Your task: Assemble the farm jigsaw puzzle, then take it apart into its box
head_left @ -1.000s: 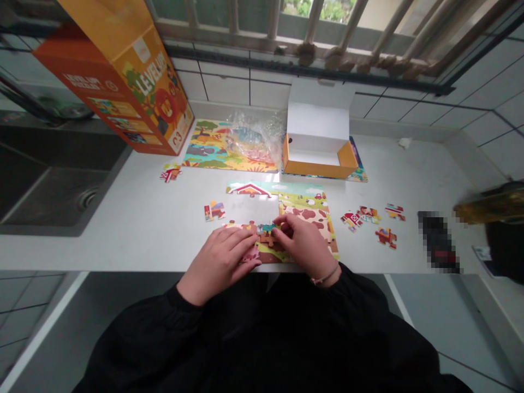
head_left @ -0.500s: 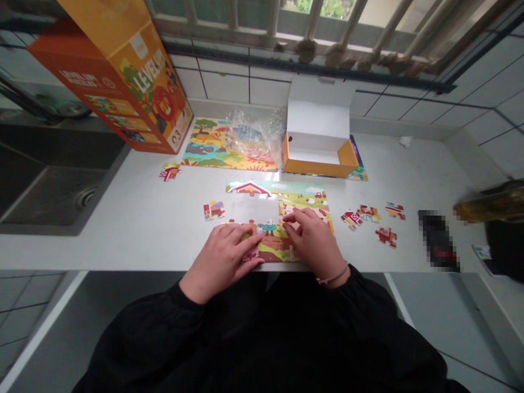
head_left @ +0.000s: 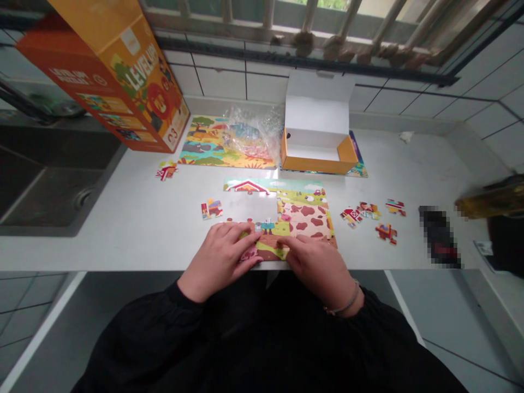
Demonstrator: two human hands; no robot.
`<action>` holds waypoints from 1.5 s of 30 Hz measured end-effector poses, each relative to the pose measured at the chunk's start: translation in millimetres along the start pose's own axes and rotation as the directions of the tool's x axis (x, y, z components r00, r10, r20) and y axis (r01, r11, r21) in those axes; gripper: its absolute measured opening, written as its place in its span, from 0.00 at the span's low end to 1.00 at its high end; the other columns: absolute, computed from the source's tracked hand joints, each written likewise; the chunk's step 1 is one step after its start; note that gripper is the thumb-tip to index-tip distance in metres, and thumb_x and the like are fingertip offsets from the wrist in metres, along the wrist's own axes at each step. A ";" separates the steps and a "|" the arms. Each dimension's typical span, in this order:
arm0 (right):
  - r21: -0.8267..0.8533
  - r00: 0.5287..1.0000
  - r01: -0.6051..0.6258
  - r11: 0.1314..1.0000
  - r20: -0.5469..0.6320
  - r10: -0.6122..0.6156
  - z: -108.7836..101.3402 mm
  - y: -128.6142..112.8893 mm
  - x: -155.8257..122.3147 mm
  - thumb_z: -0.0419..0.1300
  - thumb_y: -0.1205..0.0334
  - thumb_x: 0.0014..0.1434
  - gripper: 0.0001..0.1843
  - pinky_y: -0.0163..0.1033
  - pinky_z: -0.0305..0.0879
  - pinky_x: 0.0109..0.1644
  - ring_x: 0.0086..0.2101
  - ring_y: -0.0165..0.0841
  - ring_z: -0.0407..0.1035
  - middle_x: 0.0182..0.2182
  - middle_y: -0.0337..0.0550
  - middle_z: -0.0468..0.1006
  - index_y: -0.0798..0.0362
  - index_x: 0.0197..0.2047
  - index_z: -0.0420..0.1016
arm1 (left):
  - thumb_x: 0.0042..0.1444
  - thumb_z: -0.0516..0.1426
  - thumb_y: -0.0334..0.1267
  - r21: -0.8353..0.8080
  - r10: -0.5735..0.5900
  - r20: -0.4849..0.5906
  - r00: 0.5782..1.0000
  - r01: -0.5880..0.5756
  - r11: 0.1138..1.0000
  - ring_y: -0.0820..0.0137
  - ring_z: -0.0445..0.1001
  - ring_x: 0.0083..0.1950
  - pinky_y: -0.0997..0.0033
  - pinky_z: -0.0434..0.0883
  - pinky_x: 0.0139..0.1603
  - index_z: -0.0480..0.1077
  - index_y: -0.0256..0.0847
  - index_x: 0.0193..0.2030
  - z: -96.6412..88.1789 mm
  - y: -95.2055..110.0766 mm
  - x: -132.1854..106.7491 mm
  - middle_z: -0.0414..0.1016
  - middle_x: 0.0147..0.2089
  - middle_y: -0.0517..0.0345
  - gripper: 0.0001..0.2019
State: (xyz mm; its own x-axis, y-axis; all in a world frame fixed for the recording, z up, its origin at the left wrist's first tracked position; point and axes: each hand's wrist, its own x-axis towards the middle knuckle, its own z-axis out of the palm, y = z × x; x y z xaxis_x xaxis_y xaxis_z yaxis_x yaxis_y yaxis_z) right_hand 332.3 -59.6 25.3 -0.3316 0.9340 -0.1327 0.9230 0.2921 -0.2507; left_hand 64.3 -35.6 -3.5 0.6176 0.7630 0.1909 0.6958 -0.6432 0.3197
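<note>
A partly assembled jigsaw puzzle [head_left: 308, 220] with a farm scene and a spotted cow lies near the counter's front edge, a gap at its upper left. My left hand [head_left: 226, 248] rests flat over the lower left corner, fingers stretched out. On the lower right part lies my right hand [head_left: 313, 259], its index finger extended onto the brown strip below the cow; no piece shows in it. A loose puzzle piece [head_left: 212, 208] is left of the gap, and another puzzle piece [head_left: 166, 171] lies farther left. Several loose pieces [head_left: 369, 210] are spread to the right.
An orange puzzle box [head_left: 135, 87] stands at the back left beside the sink [head_left: 53, 191]. Behind the farm puzzle are a savanna puzzle [head_left: 204, 155] under clear plastic wrap [head_left: 257, 131] and an open yellow box [head_left: 315, 165]. A blurred dark object [head_left: 439, 236] lies right.
My right hand has moved down and off the cow, uncovering it; its index finger now touches the lower strip. My left hand has stayed in place. The view has shifted slightly.
</note>
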 end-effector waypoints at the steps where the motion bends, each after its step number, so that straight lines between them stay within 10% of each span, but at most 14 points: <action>1: -0.003 1.000 -0.002 1.000 -0.020 0.002 -0.8 -0.2 1.3 0.59 0.66 0.72 0.17 0.36 0.66 0.38 0.39 0.35 0.81 0.44 0.43 0.87 0.44 0.59 0.81 | 0.72 0.63 0.50 0.002 0.001 -0.001 1.000 -0.001 1.000 0.49 0.72 0.68 0.43 0.69 0.67 0.73 0.49 0.72 -0.2 0.0 0.2 0.76 0.69 0.45 0.25; 14: 0.041 0.985 0.015 0.999 -0.174 -0.008 11.5 -9.2 17.0 0.56 0.67 0.70 0.32 0.38 0.71 0.38 0.41 0.39 0.83 0.50 0.51 0.88 0.47 0.76 0.67 | 0.72 0.62 0.48 -0.014 -0.002 0.006 1.000 0.002 1.000 0.49 0.73 0.66 0.43 0.70 0.65 0.73 0.51 0.72 -1.3 0.1 1.8 0.77 0.68 0.46 0.24; 22: 0.106 0.975 0.071 0.992 -0.215 -0.046 11.3 -10.7 7.3 0.57 0.68 0.70 0.20 0.39 0.70 0.41 0.40 0.39 0.83 0.44 0.47 0.89 0.48 0.62 0.80 | 0.74 0.61 0.47 0.015 0.011 -0.006 1.000 -0.011 1.000 0.49 0.73 0.67 0.44 0.70 0.66 0.72 0.49 0.72 0.2 1.0 0.5 0.76 0.68 0.45 0.22; 32: 0.211 0.817 -0.101 0.972 -0.539 0.203 9.1 74.9 -29.3 0.56 0.60 0.70 0.13 0.41 0.72 0.40 0.34 0.38 0.80 0.36 0.44 0.87 0.48 0.42 0.83 | 0.72 0.61 0.36 0.000 0.004 -0.275 0.961 -0.004 1.000 0.54 0.78 0.61 0.50 0.74 0.62 0.72 0.45 0.66 1.2 -3.1 -10.9 0.80 0.60 0.45 0.18; 37: 0.174 0.740 -0.146 0.974 -0.634 0.224 27.3 114.0 -37.2 0.55 0.61 0.69 0.13 0.41 0.72 0.40 0.33 0.38 0.79 0.34 0.45 0.86 0.50 0.40 0.82 | 0.71 0.59 0.37 0.066 -0.184 -0.337 0.923 0.218 0.974 0.48 0.76 0.64 0.44 0.74 0.65 0.69 0.43 0.70 -9.2 -26.3 -9.9 0.76 0.63 0.41 0.22; 45: 0.158 0.783 -0.118 0.980 -0.592 0.189 35.6 112.7 -34.8 0.56 0.59 0.71 0.13 0.41 0.71 0.41 0.35 0.38 0.80 0.36 0.45 0.86 0.50 0.41 0.81 | 0.71 0.57 0.49 0.104 -0.393 -0.144 0.908 0.409 0.907 0.45 0.73 0.66 0.41 0.71 0.68 0.74 0.41 0.68 -30.7 -86.4 -14.6 0.73 0.66 0.40 0.24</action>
State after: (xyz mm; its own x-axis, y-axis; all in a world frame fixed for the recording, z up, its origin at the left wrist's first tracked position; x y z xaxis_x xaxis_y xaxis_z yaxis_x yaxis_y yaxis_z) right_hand 440.8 -66.5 -32.5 0.0307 0.9088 0.4161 0.9133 0.1437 -0.3812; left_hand -16.0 10.8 -5.5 0.2348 0.9550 0.1815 0.9213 -0.2781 0.2718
